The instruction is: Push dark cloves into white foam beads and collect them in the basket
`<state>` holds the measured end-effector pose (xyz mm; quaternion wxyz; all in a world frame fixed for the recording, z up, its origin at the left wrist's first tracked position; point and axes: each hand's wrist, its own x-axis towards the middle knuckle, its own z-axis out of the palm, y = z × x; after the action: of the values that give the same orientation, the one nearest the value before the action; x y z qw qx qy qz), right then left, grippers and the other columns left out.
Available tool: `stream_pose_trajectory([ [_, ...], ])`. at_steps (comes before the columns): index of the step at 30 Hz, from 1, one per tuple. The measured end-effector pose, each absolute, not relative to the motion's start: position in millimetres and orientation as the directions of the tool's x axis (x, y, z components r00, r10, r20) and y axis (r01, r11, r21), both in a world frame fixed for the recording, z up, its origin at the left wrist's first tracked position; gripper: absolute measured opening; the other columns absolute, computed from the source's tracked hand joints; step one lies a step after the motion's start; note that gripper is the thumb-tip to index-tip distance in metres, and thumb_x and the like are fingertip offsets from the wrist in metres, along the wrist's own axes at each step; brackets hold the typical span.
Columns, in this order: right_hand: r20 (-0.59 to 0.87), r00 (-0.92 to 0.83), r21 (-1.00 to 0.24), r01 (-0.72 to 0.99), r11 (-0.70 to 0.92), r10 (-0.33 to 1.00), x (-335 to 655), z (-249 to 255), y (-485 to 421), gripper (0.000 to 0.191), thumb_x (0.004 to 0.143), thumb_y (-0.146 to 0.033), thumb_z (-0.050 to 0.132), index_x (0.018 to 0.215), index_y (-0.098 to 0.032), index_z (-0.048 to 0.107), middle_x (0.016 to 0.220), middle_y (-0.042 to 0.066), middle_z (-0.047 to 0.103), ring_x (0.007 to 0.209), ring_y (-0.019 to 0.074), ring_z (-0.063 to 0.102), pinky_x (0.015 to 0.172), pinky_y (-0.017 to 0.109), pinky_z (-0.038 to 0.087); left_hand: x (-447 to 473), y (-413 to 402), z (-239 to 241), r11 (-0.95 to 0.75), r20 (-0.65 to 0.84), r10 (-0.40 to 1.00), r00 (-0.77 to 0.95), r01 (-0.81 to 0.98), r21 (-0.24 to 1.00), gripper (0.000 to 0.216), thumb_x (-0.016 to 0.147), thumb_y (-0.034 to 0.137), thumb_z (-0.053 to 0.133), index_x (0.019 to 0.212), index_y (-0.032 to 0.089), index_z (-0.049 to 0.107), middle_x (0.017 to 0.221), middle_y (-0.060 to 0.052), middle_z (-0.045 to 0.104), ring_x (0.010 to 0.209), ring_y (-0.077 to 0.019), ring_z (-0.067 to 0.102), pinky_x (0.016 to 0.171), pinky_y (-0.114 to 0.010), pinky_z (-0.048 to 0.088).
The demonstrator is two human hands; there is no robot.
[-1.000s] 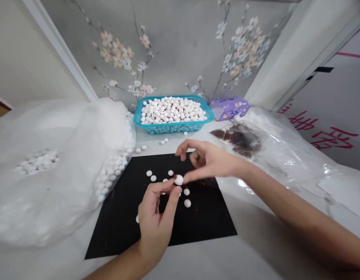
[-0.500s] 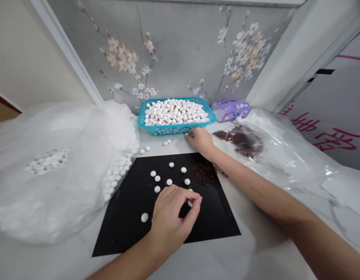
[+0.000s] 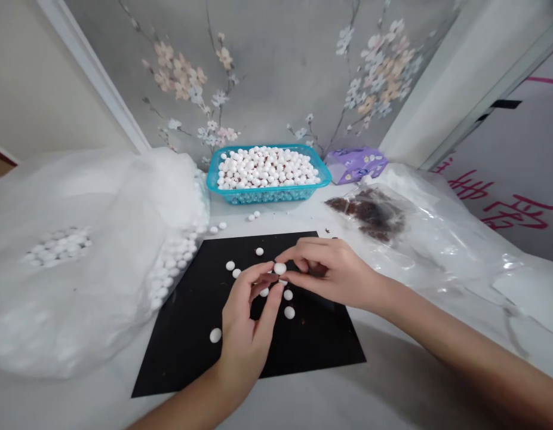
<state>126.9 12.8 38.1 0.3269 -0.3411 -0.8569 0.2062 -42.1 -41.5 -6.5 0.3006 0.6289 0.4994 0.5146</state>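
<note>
Over the black mat (image 3: pixel 187 352), my left hand (image 3: pixel 247 316) and my right hand (image 3: pixel 328 269) meet fingertip to fingertip at a small white ball (image 3: pixel 280 268). The thumb and index finger of my right hand close round it from the right. From the left, my left thumb and index finger pinch at the same ball; whether a smaller piece sits between them is hidden. Several other white balls lie on the mat, among them one ball (image 3: pixel 215 335) left of my left hand and another ball (image 3: pixel 289 312) below the fingertips.
Behind the mat stands a blue plastic basket (image 3: pixel 270 194) heaped with white balls. A large translucent bag (image 3: pixel 92 292) of white balls fills the left side. To the right lie a clear bag (image 3: pixel 379 215) with brown bits and a purple packet (image 3: pixel 357 165).
My right hand has come back from the front of the basket to the mat and joined my left hand. My left hand has shifted slightly left and up, its fingers now at the white ball.
</note>
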Motion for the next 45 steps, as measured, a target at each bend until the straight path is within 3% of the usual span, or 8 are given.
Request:
stream_pose_trajectory([
  [8,0.356,-0.685,-0.452,0.469,0.759,0.635,128,57,7,0.016,0.089,-0.023,0.048,0.096,-0.019,0.062,0.077,0.0,0.062,0.06,0.0074,0.056,0.051,0.018,0.038,-41,-42,-7,-0.366,0.393,0.919,-0.03,0.309,0.878,0.019,0.081,0.017,0.058,0.099,0.023,0.055,0.091,0.0,0.063,0.085,-0.0113,0.062,0.08,-0.021,0.052],
  [13,0.128,-0.73,-0.43,0.569,0.701,0.671,138,67,10,0.021,0.084,-0.02,0.054,0.105,-0.022,0.059,0.096,0.002,0.063,0.077,0.0124,0.061,0.064,0.023,0.044,-39,-42,-4,-0.356,0.387,0.921,-0.046,0.302,0.884,0.018,0.081,0.015,0.058,0.097,0.023,0.056,0.09,0.001,0.063,0.086,-0.0105,0.062,0.08,-0.019,0.051],
  [19,-0.138,-0.703,-0.29,0.702,0.65,0.698,146,51,23,0.015,0.078,-0.01,0.054,0.08,-0.021,0.065,0.086,0.001,0.065,0.07,0.014,0.061,0.057,0.024,0.039,-40,-43,-5,-0.35,0.364,0.931,0.026,0.344,0.871,0.02,0.081,0.015,0.058,0.099,0.023,0.058,0.092,0.001,0.065,0.087,-0.0118,0.063,0.082,-0.02,0.05],
  [22,-0.174,-0.694,-0.243,0.718,0.653,0.698,142,44,23,0.014,0.075,-0.009,0.055,0.074,-0.02,0.064,0.082,0.001,0.065,0.066,0.0141,0.059,0.052,0.025,0.034,-40,-43,-6,-0.339,0.355,0.935,0.016,0.341,0.877,0.02,0.081,0.016,0.058,0.099,0.023,0.058,0.093,0.001,0.065,0.088,-0.0119,0.062,0.082,-0.02,0.049],
  [27,-0.088,-0.7,-0.342,0.689,0.639,0.708,140,41,23,0.015,0.078,-0.01,0.052,0.07,-0.018,0.061,0.075,0.0,0.062,0.063,0.0118,0.056,0.054,0.024,0.035,-41,-44,-5,-0.312,0.324,0.946,0.013,0.309,0.898,0.019,0.081,0.016,0.058,0.099,0.024,0.058,0.094,0.002,0.064,0.09,-0.0101,0.061,0.084,-0.017,0.048],
  [34,0.37,-0.442,-0.675,0.477,0.564,0.817,133,42,18,0.005,0.081,-0.019,0.058,0.078,-0.016,0.061,0.067,-0.002,0.053,0.048,0.0051,0.044,0.049,0.019,0.039,-38,-40,-4,-0.288,0.312,0.948,-0.07,0.232,0.929,0.016,0.078,0.019,0.064,0.092,0.025,0.06,0.087,0.004,0.064,0.084,-0.0081,0.061,0.08,-0.015,0.05],
  [38,0.495,-0.435,-0.638,0.406,0.655,0.752,126,41,9,0.005,0.082,-0.014,0.056,0.08,-0.016,0.061,0.07,-0.001,0.053,0.049,0.0046,0.043,0.048,0.018,0.039,-39,-40,-3,-0.284,0.314,0.945,-0.093,0.241,0.928,0.013,0.074,0.018,0.067,0.085,0.023,0.061,0.079,0.005,0.063,0.075,-0.0067,0.061,0.073,-0.013,0.05],
  [45,0.496,-0.554,-0.563,0.381,0.734,0.669,122,37,2,0.01,0.087,-0.013,0.049,0.089,-0.016,0.058,0.083,0.005,0.057,0.072,0.0102,0.054,0.057,0.02,0.044,-41,-43,-2,-0.292,0.324,0.94,-0.111,0.234,0.927,0.012,0.076,0.016,0.066,0.084,0.024,0.063,0.078,0.006,0.064,0.072,-0.0054,0.06,0.07,-0.011,0.05],
])
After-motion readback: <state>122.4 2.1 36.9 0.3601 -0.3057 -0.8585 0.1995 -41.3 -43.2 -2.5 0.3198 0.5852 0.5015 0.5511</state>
